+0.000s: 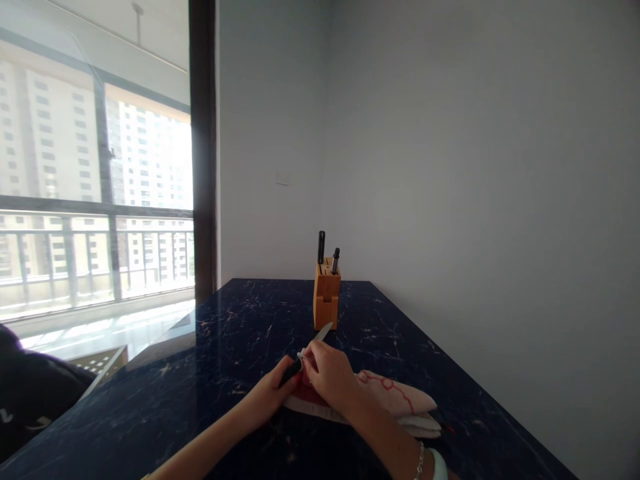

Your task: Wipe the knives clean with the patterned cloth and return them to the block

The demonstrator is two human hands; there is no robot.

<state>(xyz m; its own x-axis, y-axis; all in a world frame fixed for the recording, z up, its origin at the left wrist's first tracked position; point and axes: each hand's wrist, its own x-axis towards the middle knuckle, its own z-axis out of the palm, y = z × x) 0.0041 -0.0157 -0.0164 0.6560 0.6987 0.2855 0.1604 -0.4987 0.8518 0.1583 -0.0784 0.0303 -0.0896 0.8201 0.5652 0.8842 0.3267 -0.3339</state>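
A knife with a black handle points away from me, its bare blade tilted up and to the right. My left hand is closed around the handle. My right hand pinches at the base of the blade, where a bit of white cloth shows by the fingertips. Whether that bit belongs to the towel below, I cannot tell. Under both hands lies a folded white and red towel, spreading to the right on the table. My right fingers partly cover the knife.
Just beyond the blade tip stands a wooden knife block with two dark handles sticking up. The dark blue marbled table runs back to a grey wall. A large window is at left, with a black object beside the table.
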